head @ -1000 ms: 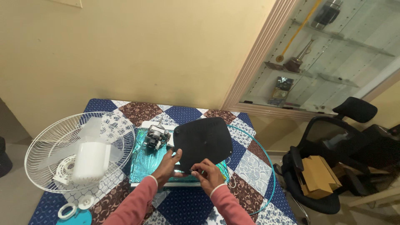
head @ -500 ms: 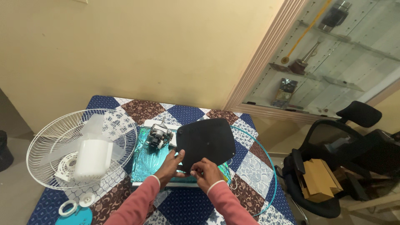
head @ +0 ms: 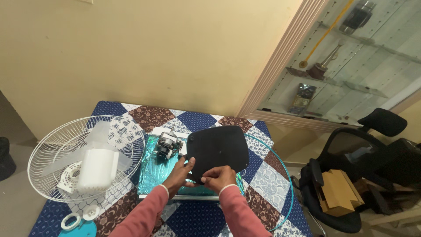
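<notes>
Both hands hold a black plate (head: 218,151) with round corners. It is tipped up on its low edge, over a shiny teal tray (head: 153,173) on the quilted table (head: 193,120). The left hand (head: 180,172) pinches the plate's lower left edge, thumb on the front and fingers behind. The right hand (head: 218,177) is curled and pinches the bottom edge.

A moment ago the right hand sat a bit more to the right and its fingers were picking at the bottom edge. Now it has slid in close to the left hand, so the two almost touch. The plate has hardly moved. That looks like a firmer hold on the bottom edge, with the plate kept steady in the same spot.

Just past the left hand's fingers sits a small fan motor (head: 167,145) on the tray, very near the plate's left edge. There is little room there. Far off to the left of the left hand lies a white wire fan guard (head: 52,145) with a white fan part (head: 97,169) inside it. It hangs over the table's edge. To the right of the right hand a thin teal ring (head: 280,166) curves round, and the table ends soon after it. A black chair (head: 351,162) stands beyond. Above the plate the air is open.
</notes>
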